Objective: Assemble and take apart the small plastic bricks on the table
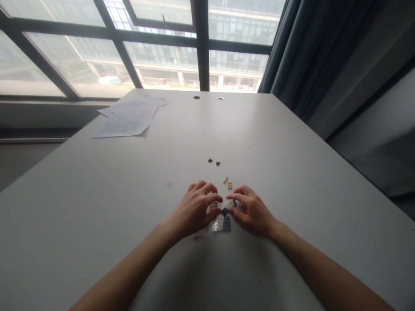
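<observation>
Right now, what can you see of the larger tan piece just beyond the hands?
The tan piece is small, roughly rectangular and plastic-looking, with what look like rows of studs on top. It lies flat on the table, close to the right hand; neither that nor the left hand holds it. A smaller piece lies beside it; contact is unclear.

The left hand [195,208] and right hand [252,212] flank a small dark block [225,211] on the white bench [103,207]. Paper sheets [129,119] lie far left.
</observation>
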The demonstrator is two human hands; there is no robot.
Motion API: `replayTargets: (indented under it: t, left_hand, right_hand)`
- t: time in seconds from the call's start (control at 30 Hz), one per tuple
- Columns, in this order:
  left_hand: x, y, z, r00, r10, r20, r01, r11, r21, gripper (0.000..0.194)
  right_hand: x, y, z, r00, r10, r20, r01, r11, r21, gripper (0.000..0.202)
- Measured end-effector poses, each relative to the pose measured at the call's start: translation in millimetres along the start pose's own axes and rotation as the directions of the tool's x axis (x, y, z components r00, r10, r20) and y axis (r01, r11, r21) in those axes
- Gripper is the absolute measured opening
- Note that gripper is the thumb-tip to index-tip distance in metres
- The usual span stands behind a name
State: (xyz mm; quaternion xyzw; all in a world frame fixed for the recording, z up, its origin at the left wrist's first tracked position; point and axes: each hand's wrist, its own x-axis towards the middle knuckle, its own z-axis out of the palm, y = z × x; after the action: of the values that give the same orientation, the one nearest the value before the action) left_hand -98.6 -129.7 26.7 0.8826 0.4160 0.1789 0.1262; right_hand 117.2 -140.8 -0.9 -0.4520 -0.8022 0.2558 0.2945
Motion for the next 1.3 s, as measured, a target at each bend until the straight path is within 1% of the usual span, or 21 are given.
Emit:
replayTargets:
  t: [0.07, 0.13, 0.27, 0.37, 0.47, 0.57, 0.63, 0.7, 0.77, 0.83, 0.87, 0.97, 1.03, 1.13, 1.2, 1.3]
  left_hand:
    - [-2, 1, 4.3, 1.000, 0.006, 0.022, -0.007, 1.000, 0.011, 0.016]
    - [-1, 1, 8.0, 0.999, 0.022, 0.033, -0.023, 1.000, 0.021, 0.012]
    - [1, 3, 13.3, 0.997, 0.066, 0.028, -0.067, 0.996, 0.052, 0.006]
    - [1, 4, 15.0, 0.998, 0.067, 0.019, -0.068, 0.995, 0.078, 0.006]
    - [3, 6, 15.8, 0.998, 0.053, 0.015, -0.054, 0.993, 0.103, 0.007]
    - [5, 7, 17.2, 0.999, 0.032, -0.007, -0.030, 0.989, 0.143, 0.008]
    - [7, 7, 18.1, 0.999, 0.017, -0.030, -0.012, 0.986, 0.164, 0.009]
    - [9, 8, 18.3, 0.999, 0.000, -0.050, 0.009, 0.986, 0.168, 0.009]
    - [10, 9, 17.9, 0.997, -0.024, -0.070, 0.035, 0.986, 0.161, 0.008]
    - [10, 12, 17.5, 0.996, -0.039, -0.085, 0.051, 0.987, 0.153, 0.011]
    - [10, 14, 17.6, 0.996, -0.037, -0.087, 0.050, 0.987, 0.152, 0.014]
    - [10, 20, 19.9, 0.998, -0.004, -0.066, 0.014, 0.988, 0.153, 0.017]
    - [11, 22, 22.6, 0.999, 0.013, -0.049, -0.006, 0.989, 0.147, 0.015]
    - [13, 25, 26.4, 0.999, 0.018, -0.036, -0.013, 0.990, 0.138, 0.011]
    - [15, 26, 27.8, 0.999, 0.025, -0.032, -0.021, 0.991, 0.134, 0.011]
    - [18, 29, 28.4, 0.999, 0.038, -0.023, -0.034, 0.988, 0.148, 0.011]
  right_hand:
    - [1, -1, 1, 1.000, 0.019, 0.001, -0.019, 1.000, -0.023, 0.027]
    - [2, -1, 2, 0.999, 0.035, 0.004, -0.035, 0.999, -0.033, 0.021]
    - [5, -1, 5, 0.999, 0.053, -0.004, -0.053, 0.998, -0.031, 0.014]
    - [7, -2, 8, 0.996, 0.079, -0.038, -0.078, 0.997, 0.016, 0.007]
    - [8, -3, 8, 0.988, 0.127, -0.085, -0.118, 0.988, 0.104, 0.002]
    - [10, -2, 3, 0.963, 0.227, -0.144, -0.194, 0.958, 0.212, 0.005]
    - [11, 2, -2, 0.940, 0.280, -0.193, -0.231, 0.942, 0.243, 0.009]
    - [11, 7, -9, 0.929, 0.308, -0.205, -0.263, 0.940, 0.219, 0.011]
    - [10, 12, -13, 0.931, 0.325, -0.168, -0.302, 0.942, 0.147, 0.011]
    - [9, 17, -15, 0.943, 0.306, -0.130, -0.303, 0.952, 0.043, 0.010]
    - [9, 18, -15, 0.950, 0.284, -0.129, -0.287, 0.958, -0.008, 0.010]
    - [7, 19, -12, 0.972, 0.180, -0.154, -0.197, 0.975, -0.102, 0.016]
    - [6, 19, -10, 0.986, 0.112, -0.124, -0.126, 0.986, -0.113, 0.025]
    - [4, 17, -8, 0.998, 0.048, -0.036, -0.052, 0.992, -0.111, 0.033]
    - [3, 16, -7, 1.000, 0.030, -0.005, -0.031, 0.992, -0.122, 0.031]
    - [3, 16, -7, 1.000, 0.026, 0.001, -0.025, 0.990, -0.140, 0.024]
